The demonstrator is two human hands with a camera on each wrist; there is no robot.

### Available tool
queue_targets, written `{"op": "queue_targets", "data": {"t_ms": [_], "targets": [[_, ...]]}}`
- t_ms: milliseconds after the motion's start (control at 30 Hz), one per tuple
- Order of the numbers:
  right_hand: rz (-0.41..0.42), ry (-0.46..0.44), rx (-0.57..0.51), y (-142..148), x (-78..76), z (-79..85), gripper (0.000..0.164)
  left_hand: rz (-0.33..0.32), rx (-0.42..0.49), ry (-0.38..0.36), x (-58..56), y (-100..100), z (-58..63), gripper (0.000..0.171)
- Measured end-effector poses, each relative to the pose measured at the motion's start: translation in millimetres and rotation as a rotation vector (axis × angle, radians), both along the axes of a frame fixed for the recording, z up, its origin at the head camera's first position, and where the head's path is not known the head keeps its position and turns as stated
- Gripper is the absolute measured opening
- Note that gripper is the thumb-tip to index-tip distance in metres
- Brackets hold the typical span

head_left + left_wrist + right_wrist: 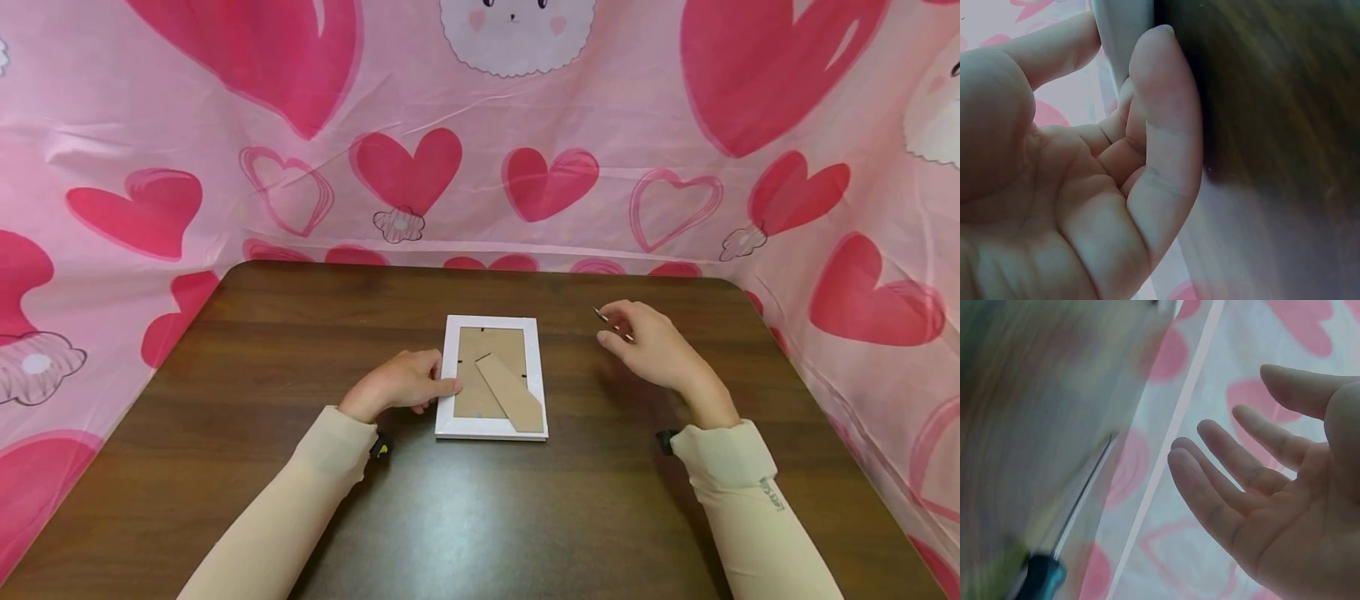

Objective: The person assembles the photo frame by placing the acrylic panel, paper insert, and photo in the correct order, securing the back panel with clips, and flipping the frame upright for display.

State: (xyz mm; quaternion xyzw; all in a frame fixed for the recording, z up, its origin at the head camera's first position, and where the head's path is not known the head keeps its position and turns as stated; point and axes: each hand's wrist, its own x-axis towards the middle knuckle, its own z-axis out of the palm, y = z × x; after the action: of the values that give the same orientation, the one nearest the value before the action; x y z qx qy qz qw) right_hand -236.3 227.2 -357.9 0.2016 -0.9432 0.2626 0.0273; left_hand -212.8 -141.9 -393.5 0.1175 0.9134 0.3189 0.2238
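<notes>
A white picture frame [491,427] lies face down on the table, showing its brown backing board [474,400] and a slanted cardboard stand [510,392]. My left hand [408,382] holds its left edge, thumb over the border and curled fingers at the side. In the left wrist view the frame's pale edge [1124,37] sits between thumb and fingers. To the right of the frame, my right hand [645,342] hovers with spread, loosely bent fingers. Beside those fingers lies a screwdriver [1044,575] with a teal handle and thin metal shaft, mostly hidden by the hand in the head view.
The dark wooden table [315,325] runs back to a pink heart-printed cloth [472,108], which also hangs along both sides. A dark band with a yellow spot [381,447] shows at the left wrist, another dark device [664,442] at the right.
</notes>
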Motion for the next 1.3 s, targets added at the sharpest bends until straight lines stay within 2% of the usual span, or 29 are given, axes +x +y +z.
{"op": "queue_targets", "data": {"t_ms": [200, 467, 567, 700, 967, 1167, 1300], "targets": [[0.051, -0.063, -0.088, -24.3, 8.2, 1.8, 0.049, 0.012, 0.026, 0.002, 0.6, 0.2, 2.8, 0.034], [0.074, -0.193, -0.204, -44.1, 13.4, -3.6, 0.060, 0.056, 0.181, -0.041, 0.5, 0.3, 5.2, 0.030], [0.067, -0.254, -0.269, -47.3, 14.8, -4.7, 0.061, 0.067, 0.220, -0.045, -1.1, -0.3, 3.7, 0.029], [0.072, -0.311, -0.359, -52.1, 16.2, -5.7, 0.060, 0.079, 0.226, -0.014, -2.6, -2.1, 5.4, 0.030], [0.059, -0.360, -0.456, -59.8, 17.9, -6.1, 0.057, 0.083, 0.202, 0.066, -5.7, -8.0, 11.1, 0.036], [0.048, -0.379, -0.505, -61.1, 17.3, -9.1, 0.057, 0.082, 0.332, 0.045, -5.5, -8.8, 16.4, 0.036], [0.054, -0.395, -0.572, -62.5, 16.2, -11.3, 0.056, 0.086, 0.391, 0.075, -5.5, -6.6, 19.1, 0.037]]}}
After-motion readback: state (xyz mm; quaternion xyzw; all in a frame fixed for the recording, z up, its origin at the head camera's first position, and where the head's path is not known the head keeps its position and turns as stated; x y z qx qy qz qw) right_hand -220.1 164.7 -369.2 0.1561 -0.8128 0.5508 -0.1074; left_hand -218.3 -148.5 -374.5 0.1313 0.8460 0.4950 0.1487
